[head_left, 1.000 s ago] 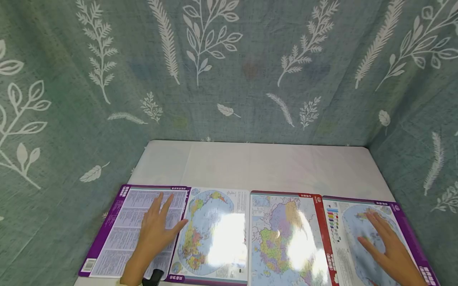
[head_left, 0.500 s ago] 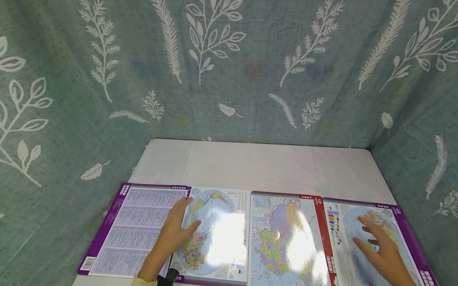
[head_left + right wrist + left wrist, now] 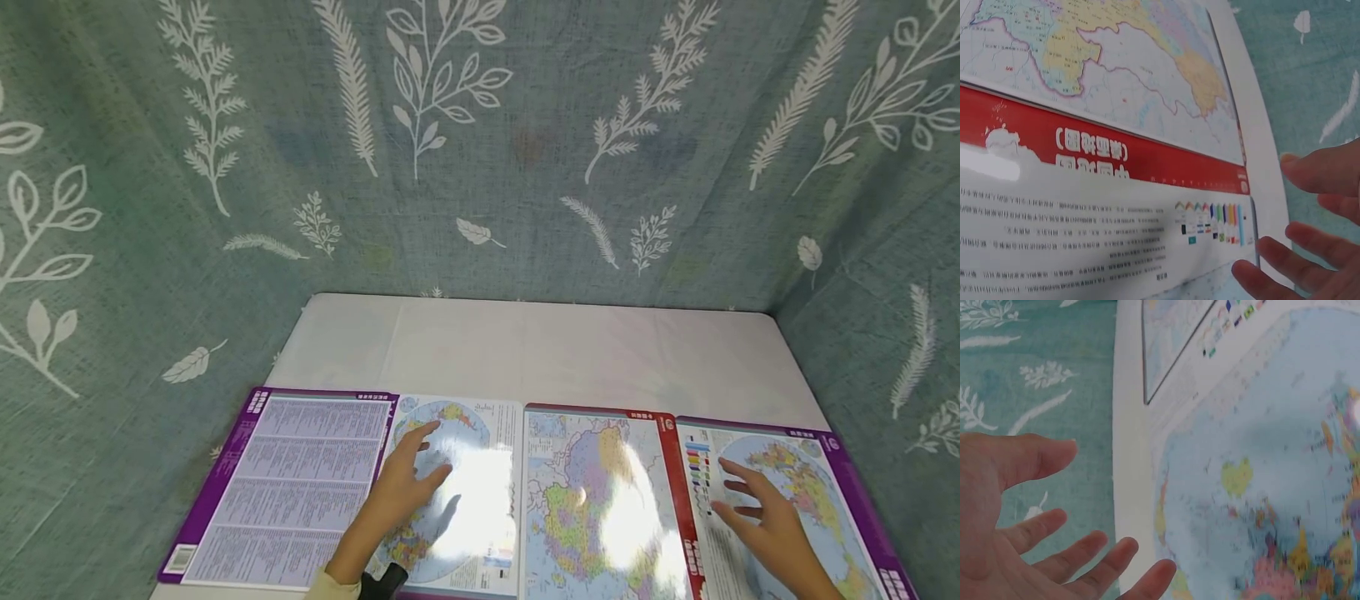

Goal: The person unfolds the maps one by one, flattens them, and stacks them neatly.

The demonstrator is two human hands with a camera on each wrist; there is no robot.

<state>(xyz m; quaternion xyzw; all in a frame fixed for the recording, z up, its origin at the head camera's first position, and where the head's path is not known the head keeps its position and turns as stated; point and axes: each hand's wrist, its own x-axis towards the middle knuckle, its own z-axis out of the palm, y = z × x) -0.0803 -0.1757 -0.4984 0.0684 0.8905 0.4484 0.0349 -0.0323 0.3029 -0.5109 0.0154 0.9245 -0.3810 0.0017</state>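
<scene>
My left hand (image 3: 405, 487) is over the left world map (image 3: 468, 425), its fingers loosely bent and spread with nothing between them. In the left wrist view, the thumb and fingers of the left hand (image 3: 1079, 550) are apart beside a map's edge. Over the left part of the right purple-edged world map (image 3: 813, 500) is my right hand (image 3: 772, 521), fingers relaxed and holding nothing. Between the hands lies a red-edged map (image 3: 566, 500). The right wrist view shows the right hand (image 3: 1316, 244) near the corner of a glossy sheet, beside the red strip (image 3: 1085, 140).
A purple-edged panel of printed text (image 3: 300, 483) lies at the far left of the row. Bright glare covers parts of the two middle maps. Behind the maps is the white table (image 3: 525, 350), enclosed by a green leaf-patterned curtain (image 3: 480, 150).
My left hand has moved right, from the text panel to the left world map. My right hand has shifted left across its map, its fingers now more bent. The maps stay put.
</scene>
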